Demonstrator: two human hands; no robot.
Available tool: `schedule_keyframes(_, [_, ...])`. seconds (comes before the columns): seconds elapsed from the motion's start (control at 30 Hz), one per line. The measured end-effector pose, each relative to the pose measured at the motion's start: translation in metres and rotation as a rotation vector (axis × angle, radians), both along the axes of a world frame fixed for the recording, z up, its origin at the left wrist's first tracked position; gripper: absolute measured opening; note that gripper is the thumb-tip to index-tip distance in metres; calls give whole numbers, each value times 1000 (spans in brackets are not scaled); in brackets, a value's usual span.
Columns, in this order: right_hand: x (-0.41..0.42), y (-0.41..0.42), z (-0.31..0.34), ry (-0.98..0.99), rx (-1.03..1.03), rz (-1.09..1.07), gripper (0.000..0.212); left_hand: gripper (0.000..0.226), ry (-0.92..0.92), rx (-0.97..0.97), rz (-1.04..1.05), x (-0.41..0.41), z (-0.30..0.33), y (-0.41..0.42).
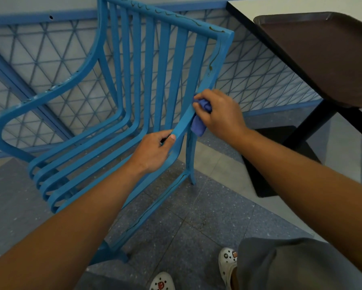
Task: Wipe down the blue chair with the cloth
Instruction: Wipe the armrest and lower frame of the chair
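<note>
A blue slatted metal chair (138,84) stands in front of me on the tiled floor, its back toward a mesh railing. My left hand (153,150) grips the chair's near side rail where the back bends into the seat, thumb on top. My right hand (220,114) is closed around a bunched blue cloth (199,122) and presses it against the same rail just above my left hand. Dark wavy marks run along the chair's top bar and right upright.
A blue mesh railing (259,80) runs behind the chair. At right a white table (280,7) with a black edge carries a brown tray (326,55); its black post and base stand close to the chair. My white clogs (227,262) are on the floor below.
</note>
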State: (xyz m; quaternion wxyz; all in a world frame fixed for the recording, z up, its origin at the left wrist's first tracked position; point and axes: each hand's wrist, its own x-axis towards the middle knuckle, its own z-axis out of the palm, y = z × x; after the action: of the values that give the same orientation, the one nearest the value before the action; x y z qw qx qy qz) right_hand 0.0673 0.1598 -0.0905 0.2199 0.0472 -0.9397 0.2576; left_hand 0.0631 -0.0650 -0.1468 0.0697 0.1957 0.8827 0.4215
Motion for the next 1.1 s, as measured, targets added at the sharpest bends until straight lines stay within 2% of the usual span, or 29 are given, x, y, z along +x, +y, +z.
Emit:
schedule_keyframes(0.13, [14,-16,-16,-63,-167,4,22,30,-20,-7,-4,1,3,2])
schedule_keyframes(0.27, [30,-29,-24,-76,-449,-31,19,35,-58,-4,26,0,5,3])
schedule_keyframes(0.47, [32,-34,-20,-262,-880,-147,21,33,1,11,18,2,2,2])
schedule_keyframes(0.63, [34,-39,-22,-178,-974,-108,13,41,170,78,94,5,1,2])
schedule_keyframes(0.73, [32,-40,-20,-129,-996,-92,7,39,254,163,114,11,5,1])
schedule_keyframes(0.87, [31,-42,-15,-69,-1006,-99,16,38,301,266,135,22,17,14])
schedule_keyframes(0.97, [31,-44,-8,-68,-1013,-87,18,44,206,335,81,25,33,32])
schedule_keyframes(1.1, [28,-46,0,-101,-1179,-5,27,52,74,373,87,23,48,52])
